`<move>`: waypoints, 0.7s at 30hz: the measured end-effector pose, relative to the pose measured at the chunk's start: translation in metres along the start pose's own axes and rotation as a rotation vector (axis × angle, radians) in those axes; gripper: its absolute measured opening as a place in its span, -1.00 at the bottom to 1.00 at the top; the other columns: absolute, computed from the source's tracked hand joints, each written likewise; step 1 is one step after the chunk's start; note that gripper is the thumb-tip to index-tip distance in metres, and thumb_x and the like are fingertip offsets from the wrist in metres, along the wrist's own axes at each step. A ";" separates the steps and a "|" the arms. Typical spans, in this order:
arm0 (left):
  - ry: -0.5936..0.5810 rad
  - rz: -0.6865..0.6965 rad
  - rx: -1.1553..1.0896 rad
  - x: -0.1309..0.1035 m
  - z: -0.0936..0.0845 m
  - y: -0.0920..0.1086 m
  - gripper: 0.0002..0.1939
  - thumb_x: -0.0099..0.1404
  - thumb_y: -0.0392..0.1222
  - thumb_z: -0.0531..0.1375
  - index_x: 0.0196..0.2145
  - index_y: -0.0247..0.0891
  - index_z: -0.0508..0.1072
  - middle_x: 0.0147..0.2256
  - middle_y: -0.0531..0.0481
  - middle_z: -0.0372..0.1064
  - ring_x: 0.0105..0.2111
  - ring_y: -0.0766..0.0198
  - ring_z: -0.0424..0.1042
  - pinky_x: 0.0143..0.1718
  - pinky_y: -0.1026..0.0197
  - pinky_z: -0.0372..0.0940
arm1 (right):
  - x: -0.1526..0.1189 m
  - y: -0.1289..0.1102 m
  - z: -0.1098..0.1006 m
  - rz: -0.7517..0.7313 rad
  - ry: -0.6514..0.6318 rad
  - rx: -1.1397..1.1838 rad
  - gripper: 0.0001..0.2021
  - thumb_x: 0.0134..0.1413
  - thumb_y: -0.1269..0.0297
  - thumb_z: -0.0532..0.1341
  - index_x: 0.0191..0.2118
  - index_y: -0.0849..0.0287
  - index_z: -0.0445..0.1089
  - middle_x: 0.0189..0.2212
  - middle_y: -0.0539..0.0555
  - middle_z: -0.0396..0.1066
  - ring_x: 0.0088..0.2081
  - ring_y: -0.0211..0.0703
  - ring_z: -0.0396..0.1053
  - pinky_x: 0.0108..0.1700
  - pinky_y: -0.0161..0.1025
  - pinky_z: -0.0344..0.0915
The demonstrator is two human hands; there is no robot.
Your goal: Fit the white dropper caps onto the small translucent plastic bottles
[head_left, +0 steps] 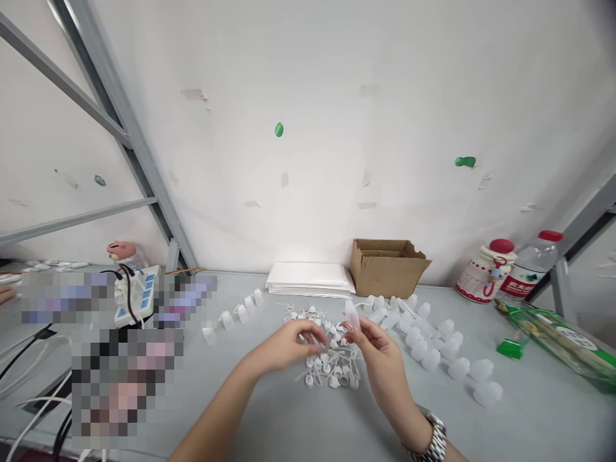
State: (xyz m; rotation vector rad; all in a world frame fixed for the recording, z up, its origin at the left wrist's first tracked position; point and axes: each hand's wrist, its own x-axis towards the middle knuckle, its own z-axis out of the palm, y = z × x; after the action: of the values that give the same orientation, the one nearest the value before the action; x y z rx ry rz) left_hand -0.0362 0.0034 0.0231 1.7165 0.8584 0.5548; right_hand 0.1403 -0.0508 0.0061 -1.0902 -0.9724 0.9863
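My right hand [384, 351] pinches a small translucent white plastic bottle [352, 313] between thumb and fingers, holding it upright above the table. To its left, my left hand [292, 342] hovers palm down with curved fingers, a gap showing between thumb and fingertips. Under and between both hands lies a loose pile of small white caps with thin cords [332, 367]. Several frosted white bottle-like pieces [430, 359] are scattered right of my right hand. A slanted row of small white pieces [242, 314] stands to the left; their details are too small to tell.
At the back are a stack of white flat sheets [310, 280] and an open cardboard box [391, 274]. A decorated jar [484, 276], a water bottle [532, 266] and a green package [565, 337] stand or lie right. A power strip [139, 298] with cables sits left, beside blurred-out areas.
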 end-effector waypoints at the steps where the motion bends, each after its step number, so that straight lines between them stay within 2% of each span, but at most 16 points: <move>1: -0.030 0.000 0.125 0.000 0.002 -0.004 -0.79 0.03 -0.17 0.22 -0.33 -0.25 0.48 -0.32 -0.02 0.37 -0.31 0.21 0.32 -0.26 0.22 0.18 | 0.001 0.000 -0.002 -0.005 0.009 0.004 -0.69 -0.15 0.08 0.28 -0.28 0.18 0.46 -0.39 0.10 0.47 -0.39 -0.11 0.36 -0.28 -0.19 0.31; 3: -0.024 -0.019 0.310 0.001 0.008 -0.013 -0.78 -0.01 -0.20 0.24 -0.33 -0.22 0.48 -0.31 -0.01 0.32 -0.29 0.20 0.30 -0.22 0.21 0.17 | 0.003 0.000 -0.004 -0.015 0.023 0.009 -0.69 -0.16 0.08 0.29 -0.29 0.18 0.46 -0.38 0.11 0.47 -0.39 -0.11 0.36 -0.27 -0.18 0.31; 6: 0.022 -0.043 0.417 0.004 0.018 -0.022 -0.74 -0.05 -0.17 0.27 -0.31 -0.19 0.48 -0.29 -0.02 0.27 -0.25 0.19 0.27 -0.20 0.20 0.16 | 0.003 0.000 -0.004 -0.019 0.026 0.012 -0.69 -0.15 0.09 0.28 -0.28 0.17 0.45 -0.38 0.10 0.46 -0.39 -0.12 0.36 -0.27 -0.18 0.31; 9: 0.051 -0.027 0.407 0.007 0.022 -0.023 -0.76 -0.07 -0.16 0.29 -0.36 -0.18 0.50 -0.31 -0.01 0.27 -0.26 0.20 0.26 -0.21 0.22 0.16 | 0.002 0.000 -0.004 -0.008 0.016 0.006 -0.69 -0.13 0.09 0.28 -0.27 0.17 0.45 -0.39 0.09 0.45 -0.38 -0.12 0.35 -0.27 -0.19 0.31; 15: 0.111 0.092 0.264 0.007 0.024 -0.018 -0.89 -0.02 -0.12 0.26 -0.50 -0.16 0.52 -0.35 -0.02 0.31 -0.27 0.19 0.28 -0.18 0.21 0.14 | 0.001 -0.002 -0.002 -0.001 0.003 -0.021 -0.68 -0.16 0.06 0.28 -0.29 0.17 0.45 -0.42 0.08 0.44 -0.41 -0.13 0.34 -0.30 -0.20 0.31; 21: 0.036 0.130 0.249 0.008 0.027 -0.024 -0.82 -0.10 -0.10 0.33 -0.44 -0.09 0.55 -0.31 -0.01 0.35 -0.21 0.14 0.28 -0.15 0.21 0.12 | 0.001 -0.005 -0.001 0.008 -0.012 -0.025 -0.66 -0.17 0.05 0.28 -0.28 0.17 0.45 -0.43 0.08 0.45 -0.40 -0.11 0.35 -0.28 -0.19 0.30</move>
State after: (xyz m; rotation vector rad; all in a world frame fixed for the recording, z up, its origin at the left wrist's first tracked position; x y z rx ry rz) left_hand -0.0184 -0.0032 -0.0082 2.0046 0.8742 0.5858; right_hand 0.1416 -0.0513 0.0106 -1.1106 -0.9935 0.9903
